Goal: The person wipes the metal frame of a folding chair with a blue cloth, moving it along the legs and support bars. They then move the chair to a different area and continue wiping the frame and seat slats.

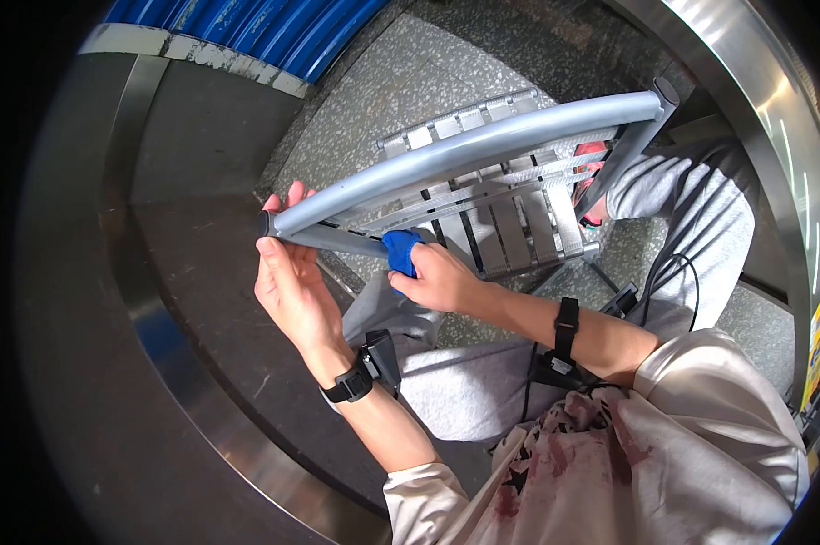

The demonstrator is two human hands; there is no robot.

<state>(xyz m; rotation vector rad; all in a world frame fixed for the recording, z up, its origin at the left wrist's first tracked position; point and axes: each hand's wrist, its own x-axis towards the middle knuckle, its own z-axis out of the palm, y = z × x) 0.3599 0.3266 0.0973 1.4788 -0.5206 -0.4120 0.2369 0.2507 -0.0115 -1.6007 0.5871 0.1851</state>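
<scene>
Head view is showing the left hand (292, 272) curling round the grey tube (464, 145) at its left end; the tube is running up and rightward. Just right of that end, the right hand (442, 277) is pinching a blue cloth (401, 250) against the lower rail (337, 241).

Chair slats (510, 218) ahead; open floor (201, 182) L.

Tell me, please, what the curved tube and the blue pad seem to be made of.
Curved tube: probably painted metal, smooth grey-blue with a long highlight. Blue pad: likely cloth or sponge, matte and bunched in the right hand.
</scene>
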